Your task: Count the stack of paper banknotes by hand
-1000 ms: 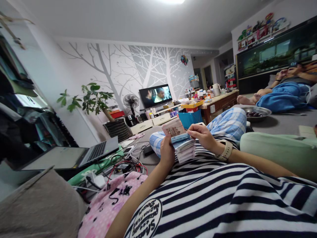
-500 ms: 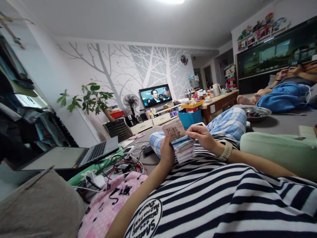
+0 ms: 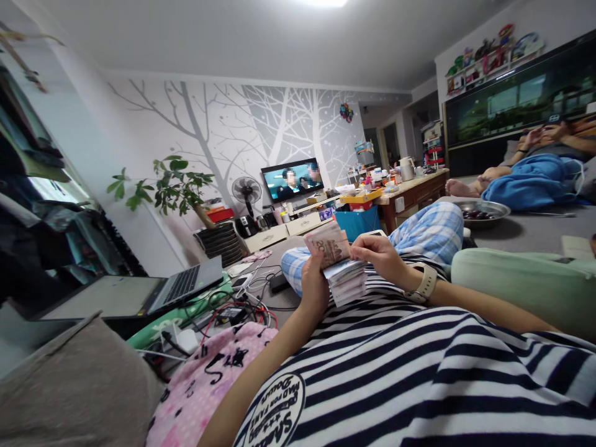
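A thick stack of banknotes (image 3: 342, 273) rests upright over my striped shirt. My left hand (image 3: 314, 287) is closed around the stack's left side, thumb on the front. My right hand (image 3: 378, 254), with a beige watch on the wrist, pinches the top edge of the notes; the front brownish notes are bent up and back. My knees in blue plaid trousers (image 3: 428, 228) rise just behind the hands.
An open laptop (image 3: 153, 290) and a tangle of cables (image 3: 237, 307) lie at my left beside a pink cushion (image 3: 205, 379). Another person under a blue blanket (image 3: 535, 177) lies at the right, near a metal bowl (image 3: 479, 212). A television (image 3: 292, 179), fan and plant stand by the far wall.
My right hand has folded further notes up from the stack; the blue note seen earlier is now covered. The picture on the television changed. My arms stayed in place.
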The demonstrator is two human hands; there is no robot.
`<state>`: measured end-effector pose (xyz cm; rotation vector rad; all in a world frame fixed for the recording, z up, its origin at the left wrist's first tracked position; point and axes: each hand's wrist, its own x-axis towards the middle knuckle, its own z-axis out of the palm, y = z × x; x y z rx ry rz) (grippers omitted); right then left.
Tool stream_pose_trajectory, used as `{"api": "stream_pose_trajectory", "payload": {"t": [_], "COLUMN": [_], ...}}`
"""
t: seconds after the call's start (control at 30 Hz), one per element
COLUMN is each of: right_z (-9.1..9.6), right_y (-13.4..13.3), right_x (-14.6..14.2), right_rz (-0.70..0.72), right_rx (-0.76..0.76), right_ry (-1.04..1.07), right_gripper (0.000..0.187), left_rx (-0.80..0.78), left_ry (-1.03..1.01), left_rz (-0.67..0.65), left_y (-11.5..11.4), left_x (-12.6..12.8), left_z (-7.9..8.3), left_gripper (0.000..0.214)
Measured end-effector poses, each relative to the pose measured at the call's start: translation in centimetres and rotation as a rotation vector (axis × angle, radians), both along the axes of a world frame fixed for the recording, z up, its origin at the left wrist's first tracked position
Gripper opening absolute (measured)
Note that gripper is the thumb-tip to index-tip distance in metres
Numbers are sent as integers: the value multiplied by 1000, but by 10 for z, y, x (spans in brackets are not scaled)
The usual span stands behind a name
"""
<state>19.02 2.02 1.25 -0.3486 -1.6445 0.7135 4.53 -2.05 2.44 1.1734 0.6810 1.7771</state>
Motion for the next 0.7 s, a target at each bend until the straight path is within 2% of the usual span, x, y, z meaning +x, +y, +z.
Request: {"api": "stream_pose_trajectory", "payload": {"t": [0.1,0.27,0.4,0.53,0.7], "right_z": [-2,-4,-4,-3,-1], "right_y": [4,11,13,11,8], "right_x": [-1,-3,-4,-4,-3], "right_rz": [-32,3,-14,-66,-70], "right_rx": [-45,-114,-105,-84,-85], "right_ry": [36,101,53,26,29], "right_gripper": [41,39,40,39,39], "left_rx": [19,10,2,5,51], "left_ry": [-2,-57,-37,-36,59], "left_rz": [-95,-123,-140,-137,-120], "left_y": [6,23,30,23,5], "left_x": [-2,-11,-14,-10,-5], "left_z": [-6,-18,-23,-20,-7], "left_gripper": [42,32,31,36,39]}}
